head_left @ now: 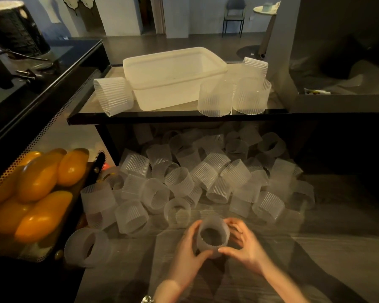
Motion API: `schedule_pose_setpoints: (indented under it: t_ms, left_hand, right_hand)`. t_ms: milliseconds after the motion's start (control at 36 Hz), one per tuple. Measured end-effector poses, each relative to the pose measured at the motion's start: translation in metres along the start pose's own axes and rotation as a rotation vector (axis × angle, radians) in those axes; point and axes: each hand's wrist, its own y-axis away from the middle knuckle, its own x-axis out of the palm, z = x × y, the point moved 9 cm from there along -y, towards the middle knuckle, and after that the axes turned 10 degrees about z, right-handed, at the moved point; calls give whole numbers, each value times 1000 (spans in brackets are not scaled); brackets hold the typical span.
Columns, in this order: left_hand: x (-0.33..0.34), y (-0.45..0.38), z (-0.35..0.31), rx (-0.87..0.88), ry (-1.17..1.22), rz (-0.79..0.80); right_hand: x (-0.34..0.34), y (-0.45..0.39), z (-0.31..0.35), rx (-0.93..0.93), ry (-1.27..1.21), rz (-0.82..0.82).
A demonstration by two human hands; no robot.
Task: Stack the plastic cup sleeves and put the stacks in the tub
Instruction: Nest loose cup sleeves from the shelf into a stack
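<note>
The wooden floor [315, 248] spreads beneath both my hands and runs far ahead of them; above and beyond my hands stands a low dark table [173, 117], its front edge well clear of my fingers; on that table, straight ahead of my hands, sits the translucent tub [212, 62], open at the top, nothing visible inside it; to the left of my left hand, close beside my arm, a perforated metal tray [42, 136] holds glossy orange oval things [37, 184]; between my hands and the table's underside lies a loose heap of sleeves [206, 178], ribbed and frosted, tumbled at all angles on the floor, the nearest ones just ahead of my fingertips; up on the table, right of the tub, stand three upright sleeves [249, 97], and left of the tub one tipped sleeve [113, 95] leans on its side against the tub's wall; one stray sleeve [87, 248] lies on its side to the left of my left hand; my left hand [190, 254] and my right hand [243, 248] both grip the held sleeve [212, 237] between them, thumbs curled over its near rim, fingers wrapped round its far sides, its opening facing up at me, just above the floor.
</note>
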Motion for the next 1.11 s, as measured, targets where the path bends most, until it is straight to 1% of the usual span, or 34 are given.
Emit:
schedule_pose_setpoints:
  t_ms: [111, 333, 500, 556, 639, 694, 750, 806, 944, 1028, 1111]
  left_hand:
    - [2, 2, 5, -24, 24, 8]
    - [-2, 7, 8, -9, 39, 17]
    - [-14, 16, 13, -32, -11, 15]
    - [-23, 17, 18, -58, 7, -30]
    - [-45, 20, 28, -110, 23, -169]
    - [-60, 22, 33, -118, 13, -271]
    - [-70, 20, 37, -144, 8, -323]
    - [-74, 15, 42, -180, 34, -318]
    - [-70, -2, 48, -234, 74, -222]
    - [-69, -8, 45, -211, 67, -223]
    - [-68, -11, 39, -178, 76, -240]
  right_hand:
    - [-1, 1, -3, 24, 16, 8]
    - [-4, -7, -2, 48, 53, -4]
    - [-6, -22, 0, 66, 69, -5]
    - [-8, -30, 2, 85, 92, -25]
    - [-5, -49, 5, 118, 117, -33]
    - [1, -62, 4, 175, 111, 5]
    - [10, -73, 3, 238, 123, 73]
    - [17, -81, 3, 284, 131, 115]
    - [26, -94, 4, 336, 48, 168]
    - [33, -96, 4, 355, 10, 234]
    - [36, -96, 7, 358, -15, 241]
